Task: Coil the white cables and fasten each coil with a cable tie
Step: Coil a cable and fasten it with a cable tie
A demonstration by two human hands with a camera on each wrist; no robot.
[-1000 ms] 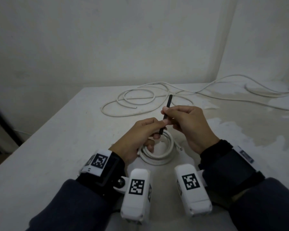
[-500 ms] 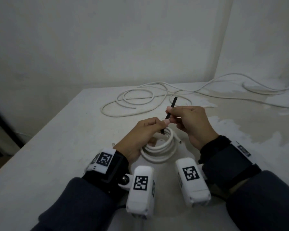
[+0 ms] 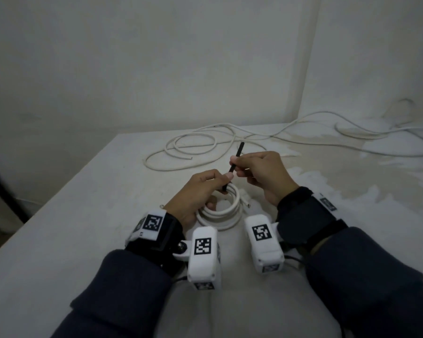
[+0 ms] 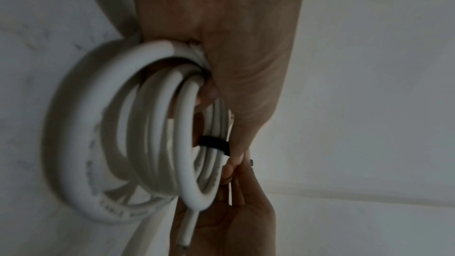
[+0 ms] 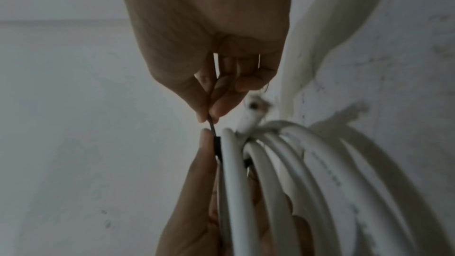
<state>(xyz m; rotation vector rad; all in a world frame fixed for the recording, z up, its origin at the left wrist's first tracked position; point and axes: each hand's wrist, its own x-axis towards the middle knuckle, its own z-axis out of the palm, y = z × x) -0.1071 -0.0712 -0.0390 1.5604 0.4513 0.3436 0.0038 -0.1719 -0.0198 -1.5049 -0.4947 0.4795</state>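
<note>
Left hand (image 3: 195,193) grips one white coil (image 3: 226,217); right hand (image 3: 264,174) pinches one black cable tie (image 3: 238,154).

The coiled cable (image 3: 237,206) has a white plastic jacket, smooth and with a slight shine. Faint grey printing runs along it, too blurred for reading. The cable tie (image 3: 238,152) is a thin black strip, matt, and it looks like plastic. The loose cable (image 3: 146,163) farther back has the same smooth white jacket. The table (image 3: 71,215) is white and matt, a little rough, with duller greyish patches on its right part. The wall (image 3: 156,69) is matt white paint with small marks. The sleeves (image 3: 132,289) are dark, soft cloth. The wrist cameras (image 3: 203,264) have smooth white plastic housings with printed black-and-white squares.
</note>
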